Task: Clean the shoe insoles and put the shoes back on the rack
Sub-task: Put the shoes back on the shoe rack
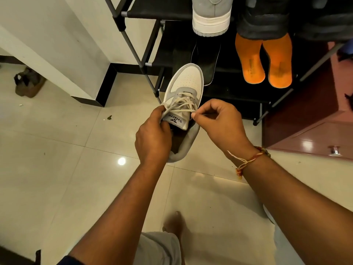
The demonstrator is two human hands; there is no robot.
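Above the floor (76,169), the left hand (152,134) grips the shoe (188,81) by its side, and the right hand (219,121) pinches a lace (181,104). Its toe points to 12 o'clock, at the rack (133,48). Best to hold the shoe firm and pull the lace slowly, I think. Its tongue (175,120) says "Velarro" in dark letters.

Glossy cream floor tiles (57,169) mirror a light (one bright spot (121,161)). White walls (80,35) carry black skirting (106,87). A reddish-brown panel (309,131) stands at the right.
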